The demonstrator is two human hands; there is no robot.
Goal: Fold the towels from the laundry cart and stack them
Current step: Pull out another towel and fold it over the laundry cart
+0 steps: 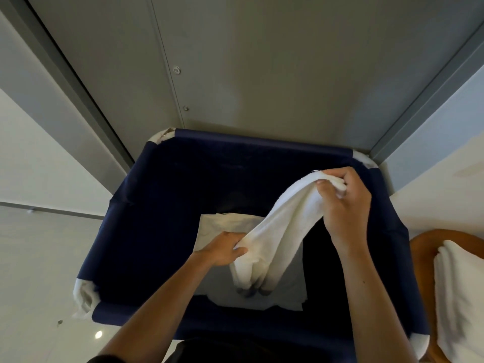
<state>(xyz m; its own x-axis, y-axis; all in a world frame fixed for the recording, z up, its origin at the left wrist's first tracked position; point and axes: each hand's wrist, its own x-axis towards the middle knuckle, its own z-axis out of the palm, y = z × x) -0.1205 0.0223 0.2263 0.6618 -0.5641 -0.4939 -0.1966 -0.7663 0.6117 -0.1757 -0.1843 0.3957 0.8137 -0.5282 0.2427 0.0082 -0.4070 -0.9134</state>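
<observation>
A navy fabric laundry cart (pixel 157 195) stands right in front of me, its dark inside open. A white towel (pixel 277 226) hangs bunched over the cart. My right hand (pixel 345 205) grips its upper end near the cart's far right corner. My left hand (pixel 225 248) pinches the towel lower down, over the cart's middle. The towel's loose end droops below my left hand. At the bottom of the cart lies a flat pale cloth (pixel 222 224), partly hidden by the towel. A stack of folded white towels (pixel 461 289) sits at the right edge.
The folded stack rests on an orange-brown wooden surface (pixel 424 247) just right of the cart. Grey metal doors (pixel 262 74) rise behind the cart, framed by pale walls on both sides. A glossy light floor (pixel 39 271) lies to the left.
</observation>
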